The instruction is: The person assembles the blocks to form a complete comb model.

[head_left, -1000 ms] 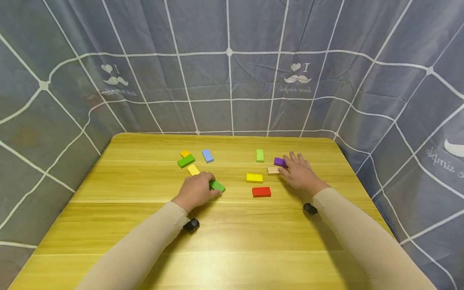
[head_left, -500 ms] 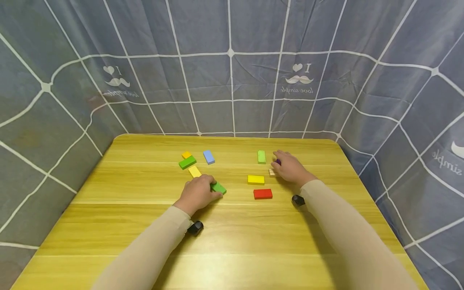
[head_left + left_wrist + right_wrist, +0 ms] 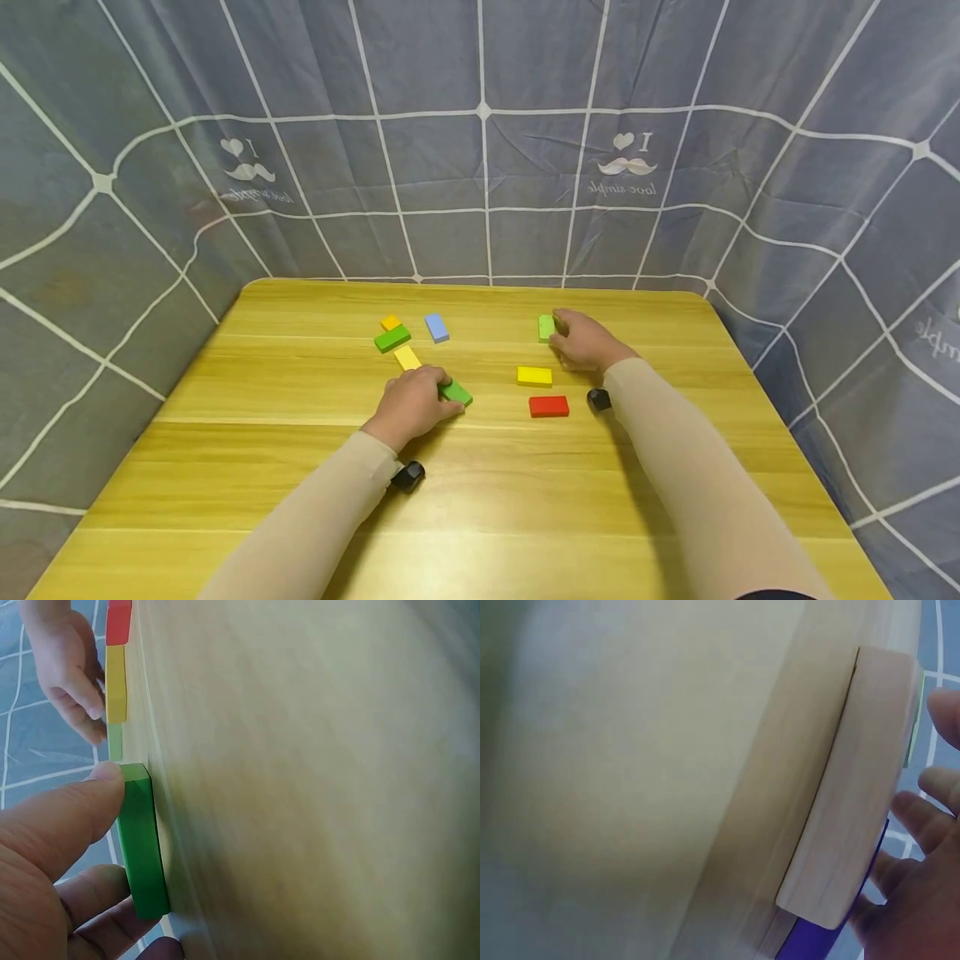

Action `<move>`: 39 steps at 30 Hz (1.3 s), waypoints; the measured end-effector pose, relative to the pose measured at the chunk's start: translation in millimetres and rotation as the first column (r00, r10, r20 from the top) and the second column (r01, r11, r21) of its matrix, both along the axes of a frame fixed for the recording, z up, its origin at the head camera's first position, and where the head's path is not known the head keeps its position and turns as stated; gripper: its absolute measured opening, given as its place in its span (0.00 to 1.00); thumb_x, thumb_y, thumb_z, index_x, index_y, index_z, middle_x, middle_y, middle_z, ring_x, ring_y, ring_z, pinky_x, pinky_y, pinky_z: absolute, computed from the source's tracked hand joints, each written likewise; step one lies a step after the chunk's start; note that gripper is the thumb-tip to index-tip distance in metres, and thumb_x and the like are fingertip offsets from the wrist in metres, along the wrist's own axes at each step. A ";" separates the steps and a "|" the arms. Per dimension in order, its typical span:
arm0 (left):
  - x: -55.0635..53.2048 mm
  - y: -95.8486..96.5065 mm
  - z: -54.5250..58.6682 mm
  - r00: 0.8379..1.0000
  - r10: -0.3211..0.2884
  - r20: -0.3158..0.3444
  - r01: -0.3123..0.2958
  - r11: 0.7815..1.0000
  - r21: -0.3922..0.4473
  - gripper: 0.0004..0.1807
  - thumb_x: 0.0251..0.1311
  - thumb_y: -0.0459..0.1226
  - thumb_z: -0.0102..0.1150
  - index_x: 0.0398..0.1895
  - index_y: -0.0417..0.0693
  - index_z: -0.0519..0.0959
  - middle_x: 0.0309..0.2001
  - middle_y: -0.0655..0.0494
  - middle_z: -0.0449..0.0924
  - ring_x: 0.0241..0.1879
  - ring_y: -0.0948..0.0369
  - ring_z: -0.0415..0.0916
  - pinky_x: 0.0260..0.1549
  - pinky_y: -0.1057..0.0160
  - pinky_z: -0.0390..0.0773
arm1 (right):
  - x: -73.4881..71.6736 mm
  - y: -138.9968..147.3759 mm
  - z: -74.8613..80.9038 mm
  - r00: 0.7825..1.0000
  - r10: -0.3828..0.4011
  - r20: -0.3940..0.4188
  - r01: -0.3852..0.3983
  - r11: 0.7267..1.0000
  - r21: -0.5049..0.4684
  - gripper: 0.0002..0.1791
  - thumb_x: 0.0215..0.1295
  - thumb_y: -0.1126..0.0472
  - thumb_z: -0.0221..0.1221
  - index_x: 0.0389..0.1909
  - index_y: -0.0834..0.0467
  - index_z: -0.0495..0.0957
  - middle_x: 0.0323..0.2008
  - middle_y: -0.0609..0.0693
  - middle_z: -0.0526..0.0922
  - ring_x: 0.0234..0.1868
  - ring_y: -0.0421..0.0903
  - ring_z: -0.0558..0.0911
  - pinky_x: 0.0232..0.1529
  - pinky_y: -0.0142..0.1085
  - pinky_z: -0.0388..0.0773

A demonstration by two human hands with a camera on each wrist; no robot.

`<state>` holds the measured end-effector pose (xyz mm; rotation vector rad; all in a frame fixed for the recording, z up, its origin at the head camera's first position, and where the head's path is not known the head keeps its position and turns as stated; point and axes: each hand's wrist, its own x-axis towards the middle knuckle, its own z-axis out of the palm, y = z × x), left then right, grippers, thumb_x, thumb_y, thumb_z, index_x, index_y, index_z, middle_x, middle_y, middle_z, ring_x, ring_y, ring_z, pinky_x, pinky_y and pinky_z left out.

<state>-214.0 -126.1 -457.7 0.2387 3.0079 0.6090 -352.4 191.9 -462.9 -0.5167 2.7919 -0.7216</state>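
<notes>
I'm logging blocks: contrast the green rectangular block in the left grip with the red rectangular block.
The left grip holds the green rectangular block; the red rectangular block lies untouched. In the head view, the green block slants, partly covered; the red block lies nearly straight across, unobstructed. Both are flat-sided.

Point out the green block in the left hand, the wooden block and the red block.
Green block (image 3: 144,846), left wrist view, on its long side.
Wooden block (image 3: 847,789), right wrist view, on its long face.
Red block (image 3: 549,405), head view, on its top face.
</notes>
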 end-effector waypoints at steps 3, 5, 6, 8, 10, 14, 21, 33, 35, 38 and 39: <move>0.2 -0.3 0.1 1.000 -0.003 -0.008 0.003 1.000 0.000 0.26 0.59 0.55 0.76 0.53 0.50 0.86 0.48 0.57 0.87 0.36 0.60 0.78 0.47 0.47 0.75 | -0.7 -1.0 0.6 1.000 0.014 0.008 -0.013 1.000 -0.007 0.39 0.77 0.55 0.54 0.82 0.66 0.54 0.80 0.66 0.61 0.81 0.64 0.61 0.82 0.55 0.55; 0.4 -0.5 0.0 1.000 -0.004 -0.010 0.004 1.000 0.002 0.25 0.59 0.55 0.77 0.53 0.51 0.86 0.46 0.58 0.87 0.36 0.60 0.78 0.46 0.47 0.75 | -1.3 -1.6 0.9 1.000 0.015 0.019 -0.014 1.000 -0.014 0.40 0.76 0.55 0.54 0.82 0.66 0.53 0.80 0.67 0.61 0.81 0.64 0.61 0.82 0.55 0.56; 0.5 -0.6 -0.1 1.000 -0.003 -0.010 0.003 1.000 0.004 0.25 0.59 0.55 0.77 0.53 0.51 0.86 0.45 0.59 0.86 0.36 0.60 0.78 0.46 0.47 0.75 | -1.5 -1.7 1.1 1.000 0.014 0.025 -0.014 1.000 -0.013 0.40 0.76 0.55 0.54 0.82 0.66 0.53 0.80 0.67 0.60 0.81 0.64 0.61 0.82 0.56 0.56; 0.6 -0.9 0.2 1.000 0.000 -0.006 0.000 1.000 0.007 0.25 0.59 0.55 0.76 0.53 0.51 0.86 0.44 0.59 0.86 0.37 0.60 0.78 0.46 0.47 0.75 | -2.4 -2.2 1.1 0.999 0.007 0.042 -0.006 1.000 -0.010 0.42 0.76 0.54 0.55 0.83 0.65 0.52 0.81 0.67 0.59 0.81 0.64 0.61 0.82 0.56 0.57; 1.0 -1.1 0.5 1.000 0.002 -0.001 -0.002 1.000 0.010 0.25 0.59 0.55 0.76 0.53 0.51 0.86 0.42 0.60 0.86 0.37 0.59 0.78 0.46 0.48 0.75 | -3.8 -2.5 0.9 0.999 0.006 0.051 -0.006 1.000 -0.002 0.43 0.75 0.53 0.56 0.83 0.65 0.52 0.81 0.67 0.58 0.81 0.65 0.61 0.81 0.56 0.57; 1.3 -1.3 1.6 1.000 0.006 0.003 -0.006 1.000 0.018 0.24 0.59 0.55 0.76 0.53 0.51 0.86 0.40 0.61 0.85 0.38 0.58 0.78 0.46 0.49 0.75 | -6.7 -3.0 0.6 0.999 0.023 0.047 -0.023 1.000 0.008 0.42 0.75 0.53 0.57 0.82 0.66 0.54 0.80 0.67 0.59 0.78 0.64 0.64 0.80 0.56 0.60; 2.2 -1.5 1.4 1.000 0.009 0.006 -0.009 1.000 0.024 0.24 0.60 0.54 0.76 0.53 0.51 0.86 0.44 0.59 0.86 0.37 0.59 0.78 0.43 0.51 0.74 | -6.8 -7.0 3.9 0.998 0.048 0.039 -0.048 0.999 -0.012 0.33 0.76 0.54 0.57 0.74 0.69 0.65 0.71 0.70 0.68 0.64 0.60 0.73 0.69 0.54 0.72; 3.3 -1.1 0.1 1.000 0.013 0.007 -0.013 1.000 0.016 0.27 0.60 0.54 0.75 0.57 0.50 0.85 0.51 0.55 0.87 0.40 0.59 0.78 0.44 0.50 0.76 | -16.5 -48.5 12.2 0.997 0.064 0.032 -0.063 0.997 -0.037 0.34 0.78 0.54 0.59 0.75 0.68 0.63 0.66 0.65 0.77 0.64 0.58 0.77 0.72 0.52 0.72; 3.1 -0.8 -0.4 1.000 0.013 0.007 -0.013 1.000 0.015 0.27 0.61 0.54 0.75 0.57 0.50 0.85 0.52 0.55 0.87 0.41 0.58 0.79 0.46 0.49 0.76 | -16.8 -58.4 13.6 0.997 0.071 0.024 -0.070 0.997 -0.030 0.35 0.78 0.54 0.60 0.76 0.68 0.63 0.68 0.65 0.76 0.67 0.59 0.76 0.74 0.53 0.70; 3.0 -0.5 -1.8 1.000 0.013 0.009 -0.013 1.000 0.014 0.27 0.61 0.54 0.75 0.57 0.50 0.85 0.53 0.55 0.87 0.42 0.58 0.79 0.48 0.47 0.76 | -16.2 -71.7 14.9 0.996 0.085 0.020 -0.085 0.996 -0.016 0.35 0.78 0.54 0.60 0.76 0.68 0.63 0.68 0.65 0.76 0.69 0.59 0.75 0.75 0.52 0.69; 3.0 -0.6 -2.4 1.000 0.014 0.010 -0.014 1.000 0.015 0.27 0.61 0.54 0.75 0.57 0.50 0.85 0.52 0.55 0.87 0.42 0.58 0.80 0.49 0.46 0.76 | -16.1 -75.7 14.8 0.996 0.092 0.018 -0.092 0.996 -0.010 0.35 0.78 0.54 0.60 0.76 0.68 0.63 0.67 0.65 0.76 0.68 0.58 0.76 0.75 0.52 0.70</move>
